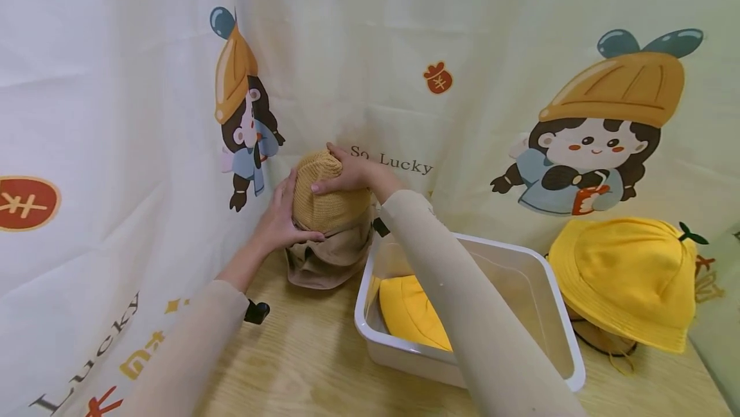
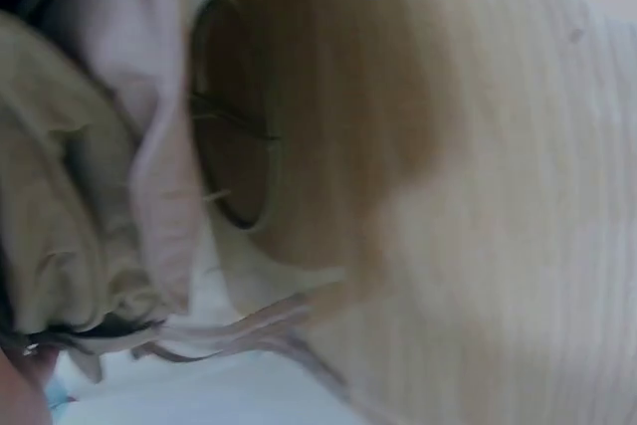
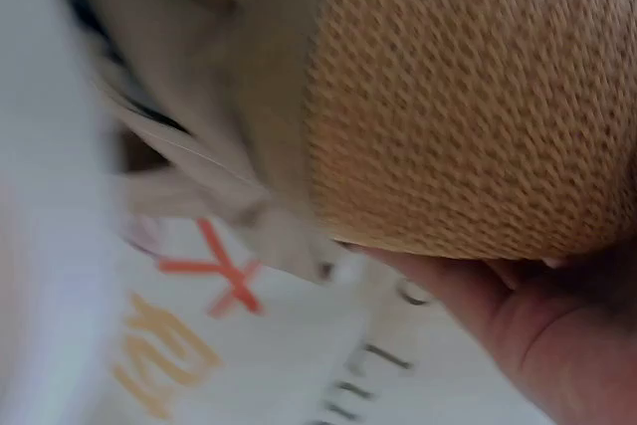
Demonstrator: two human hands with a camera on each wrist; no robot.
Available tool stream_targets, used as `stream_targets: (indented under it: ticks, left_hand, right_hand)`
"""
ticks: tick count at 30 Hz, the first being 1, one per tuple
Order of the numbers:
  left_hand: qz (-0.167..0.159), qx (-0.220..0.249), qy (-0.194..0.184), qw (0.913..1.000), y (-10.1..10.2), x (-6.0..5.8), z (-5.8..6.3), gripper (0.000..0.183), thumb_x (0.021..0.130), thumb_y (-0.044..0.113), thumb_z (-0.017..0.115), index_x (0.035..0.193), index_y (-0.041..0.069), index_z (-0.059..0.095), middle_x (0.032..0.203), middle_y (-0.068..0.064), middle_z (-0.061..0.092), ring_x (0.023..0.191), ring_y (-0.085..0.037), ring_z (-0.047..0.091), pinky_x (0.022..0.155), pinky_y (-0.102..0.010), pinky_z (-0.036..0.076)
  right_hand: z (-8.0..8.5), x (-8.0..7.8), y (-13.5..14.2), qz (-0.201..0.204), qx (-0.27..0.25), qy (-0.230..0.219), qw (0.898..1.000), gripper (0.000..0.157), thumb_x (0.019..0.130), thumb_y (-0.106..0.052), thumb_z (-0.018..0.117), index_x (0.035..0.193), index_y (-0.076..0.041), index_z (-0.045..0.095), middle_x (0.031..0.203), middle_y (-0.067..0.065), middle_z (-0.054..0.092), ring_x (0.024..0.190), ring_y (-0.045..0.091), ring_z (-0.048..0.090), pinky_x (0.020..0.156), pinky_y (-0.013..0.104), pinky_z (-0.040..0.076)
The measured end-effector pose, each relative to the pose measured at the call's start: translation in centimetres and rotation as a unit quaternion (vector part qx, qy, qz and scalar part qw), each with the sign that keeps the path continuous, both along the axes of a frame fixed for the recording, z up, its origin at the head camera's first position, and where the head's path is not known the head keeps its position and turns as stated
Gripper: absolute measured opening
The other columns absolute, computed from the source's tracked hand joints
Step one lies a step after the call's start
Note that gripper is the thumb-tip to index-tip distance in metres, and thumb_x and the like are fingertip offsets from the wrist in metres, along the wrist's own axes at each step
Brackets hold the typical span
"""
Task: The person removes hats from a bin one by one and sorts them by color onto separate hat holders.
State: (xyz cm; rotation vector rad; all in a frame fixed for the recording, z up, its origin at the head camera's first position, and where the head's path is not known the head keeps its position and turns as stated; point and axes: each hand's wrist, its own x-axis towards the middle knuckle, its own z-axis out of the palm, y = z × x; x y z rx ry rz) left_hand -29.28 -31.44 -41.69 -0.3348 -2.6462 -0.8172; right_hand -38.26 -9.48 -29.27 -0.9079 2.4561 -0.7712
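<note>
In the head view, a mustard knit beanie [image 1: 317, 202] sits over a khaki cloth hat [image 1: 329, 263] at the back left of the table. My left hand [image 1: 280, 216] holds the beanie's left side near its lower edge, thumb stretched across the front. On the beanie's upper right is my right hand [image 1: 349, 174], thumb on the front and fingers over the far side. The right wrist view shows its ribbed knit [image 3: 468, 116] close up, above my palm. Khaki cloth [image 2: 60, 176] hangs at the left of the left wrist view, beside a round wire ring [image 2: 269, 186] on the table.
A white plastic bin [image 1: 416, 347] stands right of the hats, with a yellow hat [image 1: 407, 314] inside. Further right, another yellow hat [image 1: 630, 275] with a green sprout rests on a wire stand [image 1: 607, 346]. A printed curtain [image 1: 485, 96] closes off the back and left.
</note>
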Motion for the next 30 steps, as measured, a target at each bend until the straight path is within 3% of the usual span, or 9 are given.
stream_targets:
  ticks: [3, 6, 9, 13, 16, 21, 26, 30]
  left_hand:
    - [-0.001, -0.014, -0.002, 0.9999, -0.3, 0.1, 1.4, 0.140, 0.062, 0.059, 0.089, 0.159, 0.036, -0.009, 0.164, -0.015, 0.012, 0.146, -0.040, 0.024, 0.109, -0.066, 0.032]
    - [-0.006, -0.030, 0.021, 0.9993, -0.4, -0.4, 3.4, 0.123, 0.070, 0.062, 0.081, 0.161, 0.035, 0.003, 0.163, -0.016, 0.014, 0.146, -0.041, 0.023, 0.109, -0.068, 0.028]
    - [-0.020, -0.050, 0.049, 0.9973, 0.3, -1.2, 5.4, 0.114, 0.072, 0.065, 0.077, 0.160, 0.034, 0.011, 0.164, -0.015, 0.015, 0.147, -0.043, 0.022, 0.110, -0.070, 0.026]
    - [-0.035, -0.060, 0.025, 0.9973, 2.0, -2.2, 7.1, 0.113, 0.072, 0.064, 0.078, 0.159, 0.043, 0.009, 0.166, -0.007, 0.016, 0.148, -0.040, 0.023, 0.111, -0.067, 0.026]
    - [-0.036, -0.060, 0.003, 0.9976, 2.7, -2.5, 7.2, 0.113, 0.072, 0.062, 0.080, 0.159, 0.044, 0.009, 0.165, -0.003, 0.020, 0.147, -0.038, 0.026, 0.112, -0.064, 0.027]
    - [-0.042, -0.046, 0.014, 0.9979, 2.7, -3.1, 6.6, 0.114, 0.069, 0.058, 0.083, 0.159, 0.039, 0.018, 0.162, -0.006, 0.027, 0.143, -0.037, 0.031, 0.113, -0.060, 0.026]
    - [-0.037, -0.029, 0.030, 0.9984, 3.2, -2.9, 6.4, 0.107, 0.072, 0.059, 0.081, 0.158, 0.038, 0.022, 0.162, -0.007, 0.026, 0.145, -0.035, 0.029, 0.114, -0.058, 0.025]
    - [-0.028, -0.052, 0.050, 0.9970, 3.1, -2.5, 7.2, 0.098, 0.075, 0.058, 0.079, 0.156, 0.033, 0.030, 0.161, -0.010, 0.028, 0.143, -0.038, 0.031, 0.110, -0.059, 0.030]
  right_hand:
    - [-0.7, 0.2, 0.6, -0.010, -0.054, 0.006, 0.998, 0.116, 0.078, -0.065, 0.074, 0.161, -0.027, 0.003, 0.157, 0.009, 0.035, 0.140, 0.028, 0.039, 0.115, 0.045, 0.034]
    - [-1.3, 0.4, 1.5, 0.003, -0.106, 0.016, 0.994, 0.111, 0.078, -0.057, 0.079, 0.160, -0.028, 0.010, 0.148, 0.007, 0.044, 0.131, 0.024, 0.047, 0.110, 0.043, 0.040]
    - [-1.4, 1.0, 2.4, 0.032, -0.116, 0.020, 0.993, 0.115, 0.078, -0.045, 0.084, 0.160, -0.028, 0.005, 0.154, 0.008, 0.036, 0.134, 0.024, 0.042, 0.112, 0.043, 0.036]
    - [-1.4, 1.7, 3.2, 0.048, -0.118, -0.010, 0.992, 0.122, 0.076, -0.026, 0.088, 0.161, -0.021, 0.000, 0.162, 0.011, 0.022, 0.141, 0.028, 0.034, 0.117, 0.045, 0.030]
    - [-2.2, 1.4, 3.4, 0.042, -0.121, -0.013, 0.992, 0.125, 0.072, -0.022, 0.091, 0.161, -0.021, 0.003, 0.161, 0.009, 0.022, 0.140, 0.028, 0.034, 0.117, 0.045, 0.029]
    - [-3.9, 0.3, 3.0, 0.039, -0.105, -0.024, 0.993, 0.130, 0.069, -0.022, 0.093, 0.160, -0.023, 0.000, 0.160, 0.008, 0.026, 0.141, 0.025, 0.033, 0.119, 0.040, 0.027]
    - [-3.8, 0.5, 3.0, 0.017, -0.088, -0.038, 0.995, 0.132, 0.071, -0.020, 0.092, 0.160, -0.023, -0.005, 0.160, 0.011, 0.027, 0.143, 0.025, 0.033, 0.119, 0.039, 0.028]
    - [-3.3, 0.9, 3.0, 0.006, -0.094, -0.015, 0.995, 0.129, 0.071, -0.024, 0.092, 0.160, -0.018, -0.001, 0.158, 0.012, 0.029, 0.140, 0.025, 0.037, 0.116, 0.039, 0.032]
